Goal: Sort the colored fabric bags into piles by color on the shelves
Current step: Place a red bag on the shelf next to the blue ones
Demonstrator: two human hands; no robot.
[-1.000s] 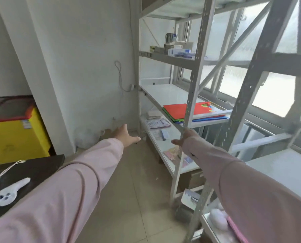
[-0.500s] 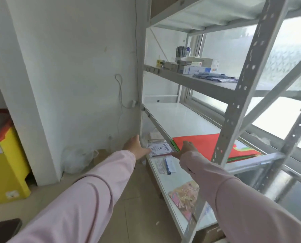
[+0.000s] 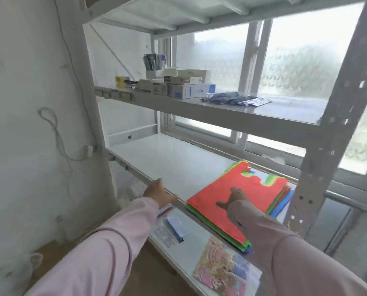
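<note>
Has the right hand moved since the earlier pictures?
Yes. The right hand moved forward, past the shelf's front edge, and now rests on the top red bag.

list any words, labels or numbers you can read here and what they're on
Nothing reads clearly.
Blue-and-white box on the upper shelf: print, too blurred.
Boxes stacked above it: dark label band, too blurred.
Papers on the lower shelf: print too small.
Colourful packet: pattern, no legible words.
Stack of fabric bags: no print seen.

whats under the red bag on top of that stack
Edges of green bags and blue bags stick out beneath the red bag; how many is covered.
</note>
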